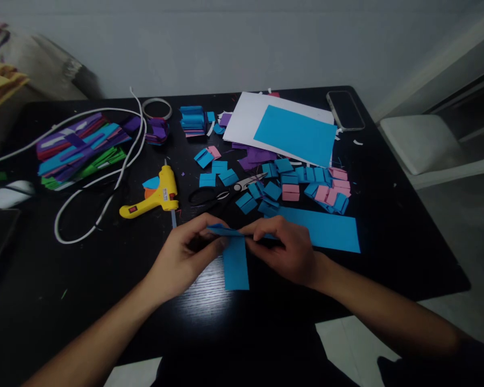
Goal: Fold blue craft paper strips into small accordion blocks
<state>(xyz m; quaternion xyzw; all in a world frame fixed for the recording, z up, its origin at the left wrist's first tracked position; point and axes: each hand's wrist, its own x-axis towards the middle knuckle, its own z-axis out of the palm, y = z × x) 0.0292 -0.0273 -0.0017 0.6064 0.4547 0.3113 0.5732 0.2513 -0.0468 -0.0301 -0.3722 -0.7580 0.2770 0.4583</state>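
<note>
Squarely, blue paper (236,269) sits between left fingers (210,252) and right fingers (266,228).

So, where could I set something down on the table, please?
Between the left hand and white cable, and right of the blue strip, the table is bare. Farther back, glue gun, scissors and folded papers crowd it.

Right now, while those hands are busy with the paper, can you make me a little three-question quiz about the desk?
1. True or false: the yellow glue gun lies on the black desk.
2. What lies on top of the white sheet? a) scissors b) a blue sheet c) a phone
3. Fill in: the left hand pinches a folded paper piece coloured ____.

Key: 1. true; 2. b; 3. blue
</note>
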